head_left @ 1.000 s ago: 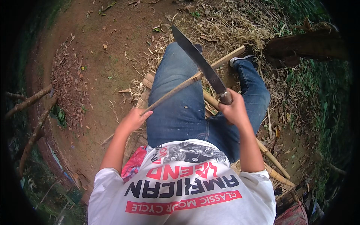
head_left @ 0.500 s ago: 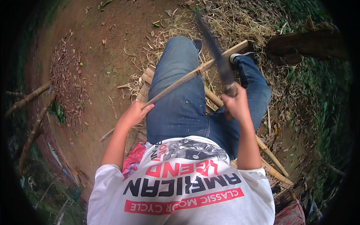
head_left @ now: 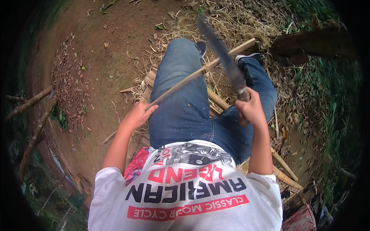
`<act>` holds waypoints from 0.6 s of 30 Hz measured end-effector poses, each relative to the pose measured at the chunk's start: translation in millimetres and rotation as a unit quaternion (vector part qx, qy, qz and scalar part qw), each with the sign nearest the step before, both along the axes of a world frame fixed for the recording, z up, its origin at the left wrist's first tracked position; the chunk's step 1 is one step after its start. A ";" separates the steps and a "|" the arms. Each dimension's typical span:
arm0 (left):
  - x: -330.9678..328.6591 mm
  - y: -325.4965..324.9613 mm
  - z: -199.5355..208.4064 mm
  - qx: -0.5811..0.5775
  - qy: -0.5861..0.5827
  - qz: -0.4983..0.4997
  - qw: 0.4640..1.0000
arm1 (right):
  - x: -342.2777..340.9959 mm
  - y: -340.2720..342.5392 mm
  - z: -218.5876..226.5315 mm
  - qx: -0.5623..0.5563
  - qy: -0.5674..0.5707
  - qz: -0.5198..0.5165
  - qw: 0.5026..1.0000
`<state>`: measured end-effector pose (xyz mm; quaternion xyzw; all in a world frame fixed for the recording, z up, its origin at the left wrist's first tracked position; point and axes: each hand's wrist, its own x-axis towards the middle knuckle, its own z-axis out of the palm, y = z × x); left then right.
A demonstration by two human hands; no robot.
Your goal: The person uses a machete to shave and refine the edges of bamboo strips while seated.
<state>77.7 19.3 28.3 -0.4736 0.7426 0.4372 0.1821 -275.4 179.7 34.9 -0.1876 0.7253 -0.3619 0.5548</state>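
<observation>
A long split bamboo strip slants across my left thigh, its far end raised toward the upper right. My left hand is closed around its near end, thumb along the top. In my right hand is the handle of a machete, with its long dark blade pointing up and to the left. The blade crosses over the strip near its far end; whether the two touch I cannot tell. Under my legs lie other bamboo pieces, partly hidden.
Curled pale shavings cover the ground beyond my feet. A thick dark log lies at the upper right. Bamboo poles lie by my right elbow. Crossed branches stand at the far left, and red cloth is beside my left hip.
My right hand has moved slightly right and toward me, carrying the machete with it. The left hand and bamboo strip have barely shifted.
</observation>
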 end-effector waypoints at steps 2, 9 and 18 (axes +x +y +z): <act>-9.2 1.9 4.0 0.003 0.006 0.015 1.000 | 13.9 4.4 -25.7 -0.034 -0.005 -0.099 0.995; -6.1 1.7 5.0 0.002 0.030 0.015 0.999 | 10.7 7.5 -10.5 -0.004 -0.071 0.025 0.997; -7.5 11.3 5.1 -0.066 0.041 0.032 0.996 | 27.2 12.8 -6.0 -0.022 -0.028 0.054 0.998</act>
